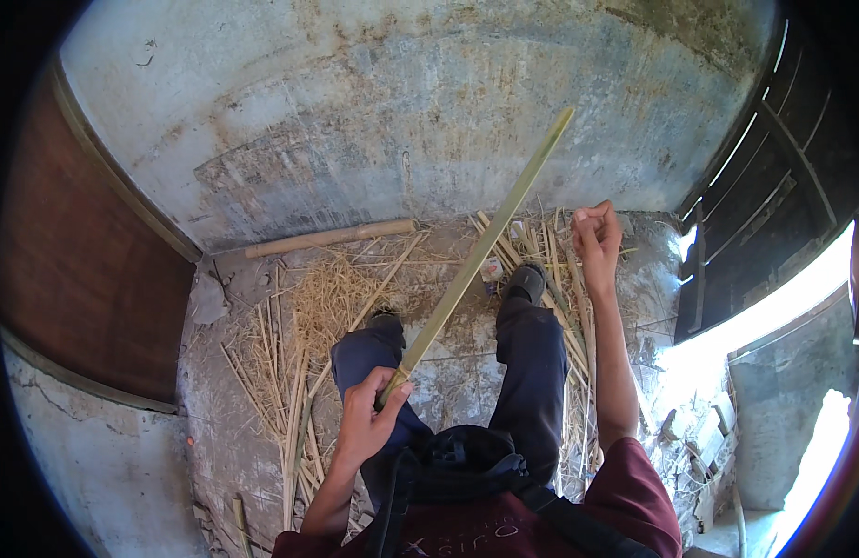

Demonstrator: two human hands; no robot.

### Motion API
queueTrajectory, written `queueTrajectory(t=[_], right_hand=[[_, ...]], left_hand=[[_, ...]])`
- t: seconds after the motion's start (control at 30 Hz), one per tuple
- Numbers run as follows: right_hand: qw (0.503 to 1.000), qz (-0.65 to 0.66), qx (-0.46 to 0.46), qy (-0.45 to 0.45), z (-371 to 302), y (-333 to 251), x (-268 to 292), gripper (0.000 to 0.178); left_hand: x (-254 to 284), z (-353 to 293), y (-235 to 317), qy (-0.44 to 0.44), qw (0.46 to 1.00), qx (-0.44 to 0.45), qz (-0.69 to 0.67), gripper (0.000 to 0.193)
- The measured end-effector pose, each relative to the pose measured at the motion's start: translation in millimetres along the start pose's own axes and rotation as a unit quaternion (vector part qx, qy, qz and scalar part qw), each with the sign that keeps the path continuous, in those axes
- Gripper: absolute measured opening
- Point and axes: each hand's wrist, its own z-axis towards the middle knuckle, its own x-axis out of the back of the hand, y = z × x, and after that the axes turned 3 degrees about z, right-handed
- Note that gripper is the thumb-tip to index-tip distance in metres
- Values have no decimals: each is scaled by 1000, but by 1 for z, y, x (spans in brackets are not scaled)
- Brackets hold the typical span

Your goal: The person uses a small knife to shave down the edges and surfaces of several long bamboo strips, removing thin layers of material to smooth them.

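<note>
My left hand grips the near end of a long, flat green bamboo strip above my left thigh, its thumb laid along the end. From there the strip slants up and away to the right, its far end reaching in front of the wall. Out to the right, my right hand is raised with its fingers curled closed, apart from the strip. Whether anything small is pinched in those fingers is hidden.
Pale split bamboo strips and a heap of shavings lie left of my legs. More strips lie to the right. A bamboo pole rests along the foot of the wall. Rubble sits at the right.
</note>
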Motion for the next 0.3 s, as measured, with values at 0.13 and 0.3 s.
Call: queueTrajectory(t=[0.13,0.3], right_hand=[[977,97,-185,-29,-26,0,-18,7],[984,75,-84,-140,-71,-4,-46,18]], left_hand=[[7,1,-12,-48,989,112,-89,26],[7,18,-13,-106,938,209,-254,29]])
